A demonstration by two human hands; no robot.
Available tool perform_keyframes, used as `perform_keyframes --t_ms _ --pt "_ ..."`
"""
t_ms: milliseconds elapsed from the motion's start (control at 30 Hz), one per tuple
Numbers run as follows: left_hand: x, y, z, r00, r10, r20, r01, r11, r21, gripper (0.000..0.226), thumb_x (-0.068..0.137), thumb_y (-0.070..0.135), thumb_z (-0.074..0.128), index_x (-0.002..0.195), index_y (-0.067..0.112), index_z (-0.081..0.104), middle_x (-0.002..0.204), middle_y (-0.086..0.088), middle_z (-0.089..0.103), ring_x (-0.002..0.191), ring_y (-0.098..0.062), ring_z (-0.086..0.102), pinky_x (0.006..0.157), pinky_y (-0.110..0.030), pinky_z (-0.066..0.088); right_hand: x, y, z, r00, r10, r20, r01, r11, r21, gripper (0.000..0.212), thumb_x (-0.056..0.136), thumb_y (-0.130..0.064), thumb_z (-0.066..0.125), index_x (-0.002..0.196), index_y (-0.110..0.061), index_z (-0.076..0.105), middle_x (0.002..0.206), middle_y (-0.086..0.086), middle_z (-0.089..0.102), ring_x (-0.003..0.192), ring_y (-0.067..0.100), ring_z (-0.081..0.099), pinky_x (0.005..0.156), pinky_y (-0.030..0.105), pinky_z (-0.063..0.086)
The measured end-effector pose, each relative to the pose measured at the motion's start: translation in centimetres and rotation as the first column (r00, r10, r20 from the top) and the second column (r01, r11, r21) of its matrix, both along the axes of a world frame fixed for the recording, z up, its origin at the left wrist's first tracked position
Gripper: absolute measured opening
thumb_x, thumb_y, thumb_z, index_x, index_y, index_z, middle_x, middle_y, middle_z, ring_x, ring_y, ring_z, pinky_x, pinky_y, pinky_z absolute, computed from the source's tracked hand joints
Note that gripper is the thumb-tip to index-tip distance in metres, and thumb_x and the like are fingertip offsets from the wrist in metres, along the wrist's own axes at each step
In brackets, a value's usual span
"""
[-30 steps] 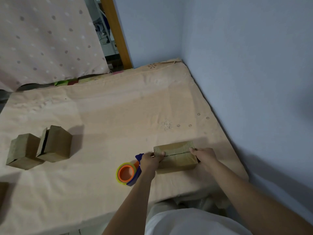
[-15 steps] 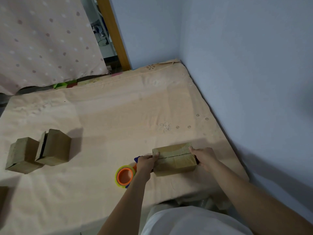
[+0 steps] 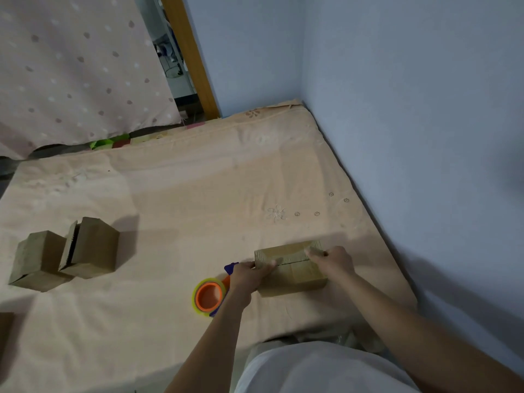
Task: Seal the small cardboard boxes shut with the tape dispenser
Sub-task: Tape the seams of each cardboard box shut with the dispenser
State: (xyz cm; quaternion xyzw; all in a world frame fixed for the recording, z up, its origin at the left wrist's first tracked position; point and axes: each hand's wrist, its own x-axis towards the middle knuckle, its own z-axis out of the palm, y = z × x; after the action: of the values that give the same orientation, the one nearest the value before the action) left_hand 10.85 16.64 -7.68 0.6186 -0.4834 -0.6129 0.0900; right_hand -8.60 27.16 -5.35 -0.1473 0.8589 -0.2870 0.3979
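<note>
Cardboard box point(image 3: 292, 268) sits near the front edge of the cloth-covered bed point(image 3: 175, 194), close to the wall corner. The left hand point(image 3: 249, 275) grips its left end and the right hand point(image 3: 333, 262) grips its right end, fingers curled over the top; this appears to press the two top flaps together so the centre seam stays closed for taping. The tape dispenser point(image 3: 211, 295), orange core and blue handle, lies on the cloth just beside the left hand, within easy reach and unheld. Two more boxes point(image 3: 68, 253) stand well apart to the left, touching each other; one shows an open flap gap. Taping of the held box is judged not yet begun.
</note>
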Motion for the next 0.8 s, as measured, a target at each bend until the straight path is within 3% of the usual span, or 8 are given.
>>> perform_keyframes --t_ms 133,267,333,467,567,633,733,800 --pt "-1.7 0.9 0.7 0.962 -0.063 0.266 0.102 0.986 -0.133 0.071 0.055 0.066 0.087 0.100 0.016 0.064 0.094 0.000 0.069 0.086 -0.018 0.064 0.063 -0.030 0.054 1.9 -0.1 0.7 0.989 0.048 -0.138 -0.039 0.997 0.066 0.052 0.077 -0.053 0.080 0.087 -0.010 0.053 0.083 0.000 0.056 0.082 0.021 0.053 0.065 0.027 0.039" --pt "-2.1 1.0 1.0 0.935 -0.079 0.346 0.147 0.974 -0.175 0.065 0.061 0.061 0.086 0.100 0.014 0.061 0.092 0.000 0.066 0.083 -0.017 0.061 0.060 -0.030 0.048 1.6 -0.3 0.3 0.985 0.028 -0.173 -0.013 0.996 0.086 0.055 0.073 -0.054 0.083 0.091 -0.008 0.061 0.088 0.002 0.062 0.086 0.024 0.060 0.064 0.027 0.040" --pt "-1.7 0.7 0.7 0.943 -0.072 0.324 0.132 0.977 -0.165 0.058 0.064 0.056 0.087 0.097 0.015 0.062 0.090 0.002 0.066 0.084 -0.017 0.061 0.060 -0.029 0.044 1.0 -0.2 -0.2 0.988 0.029 -0.152 -0.017 0.996 0.082 0.052 0.072 -0.054 0.083 0.089 -0.009 0.065 0.087 0.003 0.066 0.084 0.024 0.063 0.058 0.027 0.039" --pt "-0.3 -0.1 -0.6 0.990 -0.011 0.141 0.025 0.995 -0.098 0.054 0.062 0.045 0.090 0.102 0.012 0.073 0.090 -0.002 0.074 0.086 -0.019 0.068 0.066 -0.031 0.054 0.2 0.6 -0.6 0.992 0.045 -0.120 -0.045 0.999 0.002 0.037 0.081 -0.042 0.078 0.077 -0.008 0.065 0.072 0.001 0.065 0.066 0.016 0.059 0.050 0.026 0.036" --pt "0.6 -0.4 -0.9 1.000 0.006 0.001 -0.006 1.000 -0.028 0.034 0.080 0.018 0.084 0.109 0.004 0.073 0.098 -0.015 0.075 0.083 -0.023 0.068 0.074 -0.038 0.057 -0.2 0.9 -0.8 0.998 0.026 -0.053 -0.028 0.999 -0.038 0.034 0.088 -0.032 0.073 0.071 -0.003 0.063 0.065 0.005 0.062 0.061 0.017 0.056 0.052 0.026 0.035" --pt "1.0 -0.5 -0.8 0.999 -0.006 -0.048 0.006 1.000 0.013 0.029 0.086 0.012 0.076 0.113 0.001 0.071 0.105 -0.021 0.073 0.085 -0.025 0.066 0.076 -0.037 0.056 -0.5 1.0 -0.7 0.999 0.018 -0.026 -0.019 0.999 -0.041 0.038 0.093 -0.027 0.068 0.062 -0.009 0.056 0.059 0.004 0.054 0.056 0.016 0.050 0.051 0.027 0.032" --pt "0.8 -0.6 -0.7 0.999 -0.035 -0.042 0.037 0.999 0.034 0.027 0.090 0.019 0.073 0.113 0.005 0.071 0.107 -0.019 0.073 0.087 -0.023 0.065 0.076 -0.035 0.055 -1.0 1.0 -0.6 1.000 0.023 -0.017 -0.023 0.999 -0.027 0.039 0.096 -0.027 0.064 0.063 -0.010 0.053 0.057 0.005 0.049 0.053 0.017 0.047 0.051 0.027 0.030" --pt "0.1 -0.4 -0.5 0.997 -0.050 0.056 0.051 0.999 -0.016 0.038 0.081 0.042 0.079 0.105 0.013 0.074 0.098 -0.009 0.074 0.086 -0.018 0.065 0.071 -0.033 0.054 -0.8 0.8 -0.3 1.000 0.025 0.000 -0.025 0.999 -0.020 0.039 0.094 -0.037 0.066 0.070 -0.007 0.060 0.062 0.006 0.056 0.058 0.018 0.053 0.050 0.026 0.033"
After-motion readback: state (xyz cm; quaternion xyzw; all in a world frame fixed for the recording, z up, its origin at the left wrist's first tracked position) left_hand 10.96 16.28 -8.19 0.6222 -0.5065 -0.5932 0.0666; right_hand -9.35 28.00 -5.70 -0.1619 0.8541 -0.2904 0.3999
